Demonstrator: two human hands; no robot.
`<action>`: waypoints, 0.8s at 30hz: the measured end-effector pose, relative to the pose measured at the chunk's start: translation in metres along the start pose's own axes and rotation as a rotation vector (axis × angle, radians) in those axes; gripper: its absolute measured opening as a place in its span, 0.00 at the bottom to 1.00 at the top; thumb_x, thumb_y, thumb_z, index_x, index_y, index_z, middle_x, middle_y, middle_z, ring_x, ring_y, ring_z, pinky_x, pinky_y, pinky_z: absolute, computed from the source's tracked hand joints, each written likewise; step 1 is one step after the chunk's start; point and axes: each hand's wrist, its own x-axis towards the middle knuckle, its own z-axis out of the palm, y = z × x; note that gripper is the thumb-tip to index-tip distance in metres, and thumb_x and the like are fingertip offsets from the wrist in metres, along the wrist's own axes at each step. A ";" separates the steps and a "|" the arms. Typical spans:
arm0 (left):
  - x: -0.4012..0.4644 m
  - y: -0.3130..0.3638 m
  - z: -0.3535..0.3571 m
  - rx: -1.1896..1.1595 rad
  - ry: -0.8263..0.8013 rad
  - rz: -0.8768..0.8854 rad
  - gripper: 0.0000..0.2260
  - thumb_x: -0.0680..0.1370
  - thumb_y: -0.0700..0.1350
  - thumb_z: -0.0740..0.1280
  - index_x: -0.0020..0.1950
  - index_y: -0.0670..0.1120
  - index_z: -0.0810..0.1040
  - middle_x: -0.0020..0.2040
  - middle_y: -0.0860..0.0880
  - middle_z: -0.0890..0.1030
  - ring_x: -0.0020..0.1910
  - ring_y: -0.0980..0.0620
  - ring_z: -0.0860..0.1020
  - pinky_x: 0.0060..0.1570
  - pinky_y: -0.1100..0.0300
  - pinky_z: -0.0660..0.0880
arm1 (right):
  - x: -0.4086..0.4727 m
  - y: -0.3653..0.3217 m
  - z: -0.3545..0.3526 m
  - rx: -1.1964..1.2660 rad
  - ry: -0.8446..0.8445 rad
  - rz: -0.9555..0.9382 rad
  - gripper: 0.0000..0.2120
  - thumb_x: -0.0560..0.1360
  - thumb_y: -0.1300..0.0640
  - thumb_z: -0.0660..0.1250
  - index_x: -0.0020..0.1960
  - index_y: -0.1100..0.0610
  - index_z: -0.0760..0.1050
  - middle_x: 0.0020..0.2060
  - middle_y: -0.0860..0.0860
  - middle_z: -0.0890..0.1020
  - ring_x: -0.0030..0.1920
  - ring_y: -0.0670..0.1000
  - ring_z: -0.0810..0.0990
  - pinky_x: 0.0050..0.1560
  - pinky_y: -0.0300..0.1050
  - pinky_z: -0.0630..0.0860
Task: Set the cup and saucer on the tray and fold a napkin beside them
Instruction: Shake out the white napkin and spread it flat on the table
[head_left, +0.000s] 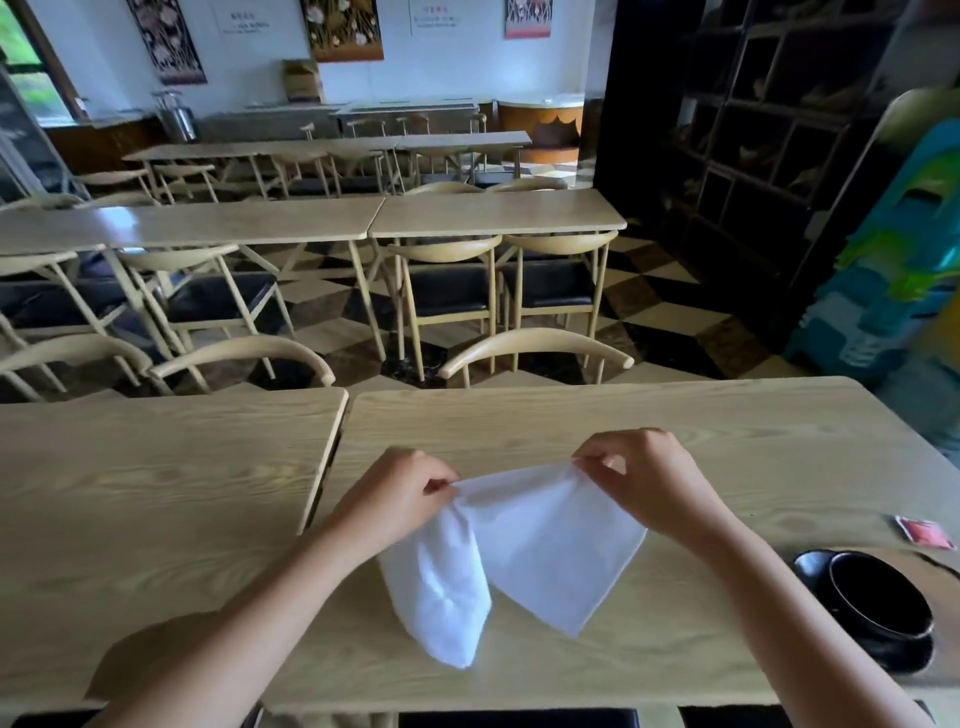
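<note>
— What's each hand doing, starting at nine o'clock?

— The left hand (400, 488) has its grip pinched on one upper corner of the white napkin (519, 551), thumb and fingers curled round the cloth. The napkin hangs between the hands above the pale wooden counter (727, 431), its lower part drooping in two loose flaps; the flap nearer the left hand looks doubled over.

— And toward three o'clock?

— The right hand (644, 478) pinches the other upper corner the same way, so the top edge stretches between the two grips.

— Where are the cup and saucer?

— At about four o'clock from the napkin, near the right forearm. The black cup (878, 597) sits on the black saucer (810, 566). The inside of the cup is too dark to tell whether it holds anything. They seem to rest on a wood-toned tray (935, 566), though its edge blends with the counter, so I'm not sure.

— Anything else?

— A small red packet (924, 531) lies flat at two o'clock from the cup, apart from it.
</note>
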 end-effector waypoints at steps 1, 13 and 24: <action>0.000 -0.003 -0.005 0.018 -0.006 -0.008 0.06 0.74 0.42 0.67 0.41 0.45 0.84 0.35 0.46 0.84 0.37 0.52 0.80 0.37 0.58 0.74 | 0.001 0.002 -0.006 0.011 0.006 0.018 0.06 0.73 0.58 0.67 0.44 0.52 0.83 0.38 0.46 0.85 0.39 0.46 0.81 0.43 0.38 0.73; 0.000 -0.049 -0.042 0.129 -0.192 -0.107 0.08 0.73 0.42 0.68 0.34 0.44 0.81 0.31 0.53 0.80 0.33 0.60 0.75 0.35 0.67 0.68 | 0.012 0.044 -0.055 0.065 -0.193 0.106 0.04 0.71 0.60 0.70 0.42 0.52 0.83 0.35 0.40 0.81 0.37 0.35 0.78 0.39 0.23 0.71; 0.103 -0.074 -0.055 0.169 0.108 -0.171 0.10 0.75 0.41 0.65 0.34 0.50 0.77 0.35 0.49 0.80 0.38 0.51 0.78 0.38 0.57 0.73 | 0.112 0.079 -0.022 -0.149 0.029 0.260 0.09 0.73 0.59 0.63 0.43 0.55 0.82 0.39 0.56 0.84 0.37 0.57 0.80 0.35 0.42 0.71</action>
